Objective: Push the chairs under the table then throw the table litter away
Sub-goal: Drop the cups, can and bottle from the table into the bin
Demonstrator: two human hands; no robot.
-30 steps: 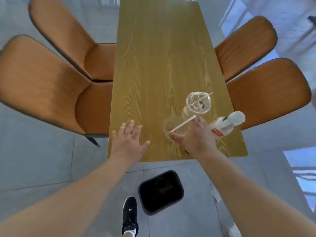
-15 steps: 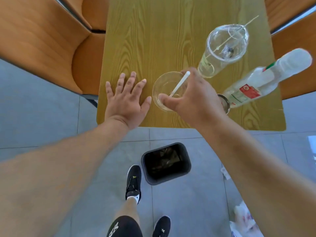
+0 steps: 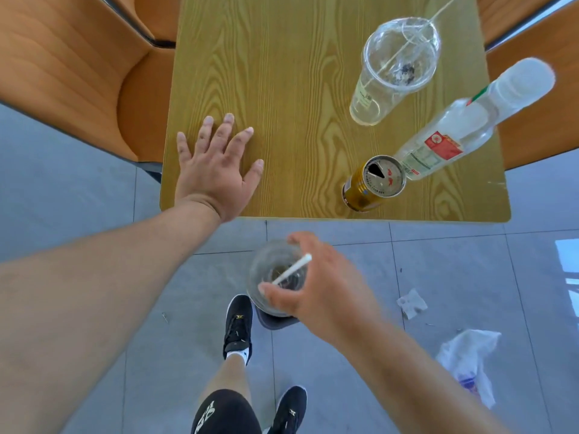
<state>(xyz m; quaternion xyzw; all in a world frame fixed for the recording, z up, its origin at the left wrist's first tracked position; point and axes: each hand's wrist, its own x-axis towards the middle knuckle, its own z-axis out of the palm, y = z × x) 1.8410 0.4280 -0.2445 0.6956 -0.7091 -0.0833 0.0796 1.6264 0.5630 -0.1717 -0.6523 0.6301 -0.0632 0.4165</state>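
Note:
My right hand [image 3: 316, 289] grips a clear plastic cup [image 3: 275, 274] with a white straw, held off the table over the floor, just above the dark bin [image 3: 275, 322] that shows only as a sliver under it. My left hand [image 3: 216, 170] lies flat with fingers spread on the wooden table [image 3: 282, 73] near its front left corner. On the table stand a tall clear cup [image 3: 391, 70] with a thin straw, a clear bottle [image 3: 463, 126] with a red label, and a gold can [image 3: 372, 183], opened.
Orange chairs flank the table: one at left [image 3: 72, 73], others at the right edge [image 3: 539, 98]. On the grey tile floor lie a scrap of paper [image 3: 412, 303] and a white plastic bag [image 3: 470, 361]. My black shoes [image 3: 238, 327] stand by the bin.
My right hand has lifted the straw cup off the table and brought it back toward me over the bin. The gold can it hid is now in sight. My left hand stays flat.

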